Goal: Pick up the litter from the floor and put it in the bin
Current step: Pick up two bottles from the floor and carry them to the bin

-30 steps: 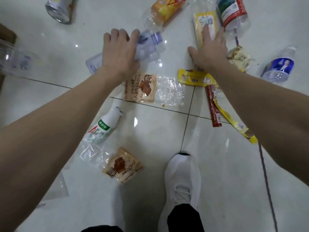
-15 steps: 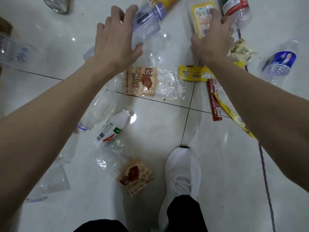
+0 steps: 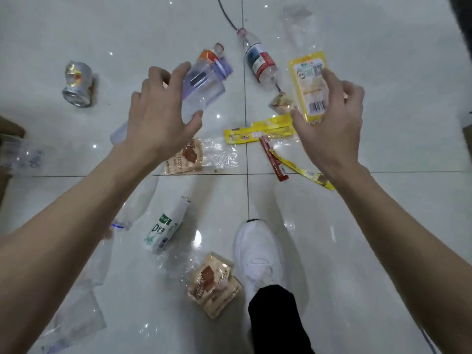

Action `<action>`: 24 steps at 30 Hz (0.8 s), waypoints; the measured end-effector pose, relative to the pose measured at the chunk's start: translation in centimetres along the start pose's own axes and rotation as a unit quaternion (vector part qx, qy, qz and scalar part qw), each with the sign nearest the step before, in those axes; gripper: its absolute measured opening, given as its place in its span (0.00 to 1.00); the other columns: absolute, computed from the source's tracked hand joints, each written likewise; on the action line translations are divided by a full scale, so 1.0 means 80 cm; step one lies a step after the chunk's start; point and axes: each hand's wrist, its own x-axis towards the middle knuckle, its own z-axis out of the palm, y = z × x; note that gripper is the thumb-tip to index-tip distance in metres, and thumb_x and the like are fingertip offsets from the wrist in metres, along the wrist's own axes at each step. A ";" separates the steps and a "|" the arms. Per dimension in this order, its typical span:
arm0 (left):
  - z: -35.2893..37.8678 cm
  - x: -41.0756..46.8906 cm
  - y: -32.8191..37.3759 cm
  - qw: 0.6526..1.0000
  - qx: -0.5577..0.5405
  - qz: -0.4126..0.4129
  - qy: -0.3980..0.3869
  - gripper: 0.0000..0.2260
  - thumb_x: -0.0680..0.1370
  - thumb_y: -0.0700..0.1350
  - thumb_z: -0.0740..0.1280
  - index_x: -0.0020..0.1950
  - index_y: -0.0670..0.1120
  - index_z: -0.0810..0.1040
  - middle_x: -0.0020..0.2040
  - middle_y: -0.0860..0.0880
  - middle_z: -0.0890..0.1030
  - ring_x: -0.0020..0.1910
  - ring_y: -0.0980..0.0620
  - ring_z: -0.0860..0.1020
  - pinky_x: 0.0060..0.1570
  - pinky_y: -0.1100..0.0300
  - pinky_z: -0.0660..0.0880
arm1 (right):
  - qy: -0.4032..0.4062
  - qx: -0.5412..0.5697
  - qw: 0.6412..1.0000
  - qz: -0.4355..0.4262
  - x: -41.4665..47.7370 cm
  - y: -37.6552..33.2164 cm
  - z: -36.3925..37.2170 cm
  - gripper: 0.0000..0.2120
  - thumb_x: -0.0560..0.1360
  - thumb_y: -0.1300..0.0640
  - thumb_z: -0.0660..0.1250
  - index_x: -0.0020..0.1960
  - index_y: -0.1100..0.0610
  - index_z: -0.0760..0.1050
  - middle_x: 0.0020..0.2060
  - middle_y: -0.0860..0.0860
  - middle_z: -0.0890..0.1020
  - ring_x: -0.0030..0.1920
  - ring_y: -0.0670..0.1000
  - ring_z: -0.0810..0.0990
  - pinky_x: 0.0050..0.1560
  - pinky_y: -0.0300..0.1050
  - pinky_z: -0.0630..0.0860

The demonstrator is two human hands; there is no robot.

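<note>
Left hand (image 3: 158,118): fingers and thumb wrapped round the clear bottle (image 3: 204,85) at its middle, purple cap pointing away; a full wrap, likely because the smooth round body would slip from a lighter pinch.
Right hand (image 3: 329,126): thumb and curled fingers pinching the yellow packet (image 3: 307,83) by its lower end, barcode side up; it is flat and light, so an edge pinch is enough.
Both loads: held above the floor (image 3: 383,226), one per hand; judged a way of halving the trips to the bin.
Far floor: crushed can (image 3: 78,84) toward the left edge; red-label bottle (image 3: 260,63) and orange-label bottle (image 3: 209,56) lying on their sides beyond the hands.
Middle floor: yellow strip wrapper (image 3: 258,131), red stick wrapper (image 3: 273,159) and brown snack wrapper (image 3: 186,157) lying flat near the crossing of the tile seams.
Near floor: white bottle (image 3: 163,231) on its side beside the left forearm; second snack wrapper (image 3: 212,282) just beside the white shoe (image 3: 260,254); clear bag (image 3: 74,320) toward the near left corner.
Bin: not plainly in view; a brown shape (image 3: 7,129) at the left edge may be it, cannot tell.
Progress: early; most of the litter lies on the floor.
Next: carry both pieces to the bin; mind the wrapper by the foot, a slip risk on glossy tile.
</note>
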 end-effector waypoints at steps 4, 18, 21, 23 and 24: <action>-0.032 -0.024 0.080 0.998 -0.048 0.038 -0.013 0.35 0.74 0.54 0.69 0.77 0.46 0.60 0.64 0.37 0.70 0.60 0.34 0.74 0.57 0.39 0.73 | 0.068 0.011 0.997 0.028 -0.061 0.022 -0.113 0.35 0.72 0.44 0.71 0.76 0.53 0.67 0.64 0.58 0.70 0.62 0.58 0.76 0.63 0.60 0.75; -0.070 -0.167 0.545 0.918 -0.231 0.308 -0.097 0.32 0.72 0.57 0.72 0.70 0.48 0.66 0.63 0.49 0.76 0.58 0.44 0.78 0.55 0.46 0.76 | 0.286 -0.114 0.933 0.187 -0.370 0.150 -0.519 0.36 0.72 0.49 0.74 0.76 0.56 0.67 0.69 0.58 0.68 0.70 0.54 0.70 0.67 0.56 0.73; -0.049 -0.234 0.649 0.877 -0.254 0.389 -0.125 0.30 0.72 0.58 0.72 0.69 0.49 0.66 0.62 0.51 0.76 0.57 0.47 0.78 0.53 0.48 0.77 | 0.334 -0.157 0.903 0.221 -0.449 0.187 -0.570 0.33 0.74 0.51 0.74 0.75 0.59 0.69 0.68 0.61 0.68 0.69 0.55 0.70 0.69 0.50 0.73; -0.038 -0.289 0.708 0.845 -0.270 0.435 -0.157 0.29 0.73 0.58 0.72 0.69 0.49 0.67 0.63 0.52 0.76 0.57 0.50 0.77 0.52 0.52 0.75 | 0.363 -0.186 0.877 0.252 -0.503 0.200 -0.599 0.35 0.72 0.51 0.74 0.75 0.60 0.69 0.69 0.61 0.68 0.70 0.55 0.70 0.72 0.47 0.70; -0.032 -0.318 0.736 0.827 -0.277 0.457 -0.173 0.28 0.73 0.58 0.72 0.69 0.50 0.67 0.63 0.52 0.76 0.57 0.51 0.77 0.51 0.54 0.74 | 0.372 -0.200 0.865 0.273 -0.530 0.203 -0.613 0.35 0.72 0.51 0.74 0.75 0.60 0.68 0.69 0.61 0.68 0.71 0.55 0.69 0.72 0.49 0.69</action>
